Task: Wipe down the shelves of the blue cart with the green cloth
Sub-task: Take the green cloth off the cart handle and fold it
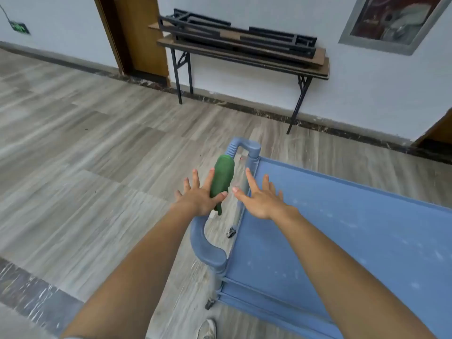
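The blue cart [342,228] fills the lower right, its top shelf dusted with pale specks. Two lower shelf edges show at its near left corner. A green cloth [223,177] hangs rolled over the cart's blue handle bar [208,250] on the left side. My left hand [198,199] is at the cloth with fingers spread; the thumb lies across the cloth's lower part and the index finger runs along its left side. My right hand [261,201] hovers with fingers apart over the shelf's left rim, just right of the cloth, holding nothing.
A folding table [244,59] carrying stacked folded tables stands against the white wall ahead. A wooden door [139,33] is to its left and a framed picture [391,20] at upper right. Grey wood floor spreads to the left. My shoe [208,329] is by the cart's caster.
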The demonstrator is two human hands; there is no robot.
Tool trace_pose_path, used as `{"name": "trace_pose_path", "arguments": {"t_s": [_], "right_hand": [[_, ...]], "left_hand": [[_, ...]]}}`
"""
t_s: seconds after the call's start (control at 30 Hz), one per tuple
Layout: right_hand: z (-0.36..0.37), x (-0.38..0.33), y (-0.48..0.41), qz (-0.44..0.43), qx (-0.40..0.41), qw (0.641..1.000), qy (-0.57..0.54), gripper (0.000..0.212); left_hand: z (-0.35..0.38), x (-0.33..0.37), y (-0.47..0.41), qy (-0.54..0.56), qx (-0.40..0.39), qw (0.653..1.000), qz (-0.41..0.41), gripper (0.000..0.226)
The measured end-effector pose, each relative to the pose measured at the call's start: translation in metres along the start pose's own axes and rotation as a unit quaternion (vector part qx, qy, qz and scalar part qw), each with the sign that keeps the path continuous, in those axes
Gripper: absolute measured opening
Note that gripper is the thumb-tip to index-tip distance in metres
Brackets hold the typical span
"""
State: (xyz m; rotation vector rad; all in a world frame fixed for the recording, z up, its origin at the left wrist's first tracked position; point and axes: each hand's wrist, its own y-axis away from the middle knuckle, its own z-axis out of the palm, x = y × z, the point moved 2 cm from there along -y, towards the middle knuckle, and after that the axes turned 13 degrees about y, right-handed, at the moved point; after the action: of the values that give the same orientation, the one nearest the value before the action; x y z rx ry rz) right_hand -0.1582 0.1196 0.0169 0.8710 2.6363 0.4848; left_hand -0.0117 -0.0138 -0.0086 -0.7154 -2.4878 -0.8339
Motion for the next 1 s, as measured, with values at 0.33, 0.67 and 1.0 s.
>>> {"name": "trace_pose_path", "arguments": {"t_s": [0.33,0.67,1.0], "right_hand": [[0.049,-0.051,-0.058,0.131,-0.103,0.920,-0.356,0.109],[0.071,-0.051,-0.089,0.165,-0.161,0.706,-0.670,0.075],[0.059,-0.045,-0.084,0.100,-0.147,0.639,-0.749,0.057]], "left_hand": [[0.011,-0.026,-0.052,0.340,-0.103,0.935,-0.011,0.104],[0.014,-0.030,-0.067,0.556,-0.087,0.814,-0.147,0.082],[-0.018,-0.025,-0.060,0.590,0.001,0.783,-0.198,0.053]]}}
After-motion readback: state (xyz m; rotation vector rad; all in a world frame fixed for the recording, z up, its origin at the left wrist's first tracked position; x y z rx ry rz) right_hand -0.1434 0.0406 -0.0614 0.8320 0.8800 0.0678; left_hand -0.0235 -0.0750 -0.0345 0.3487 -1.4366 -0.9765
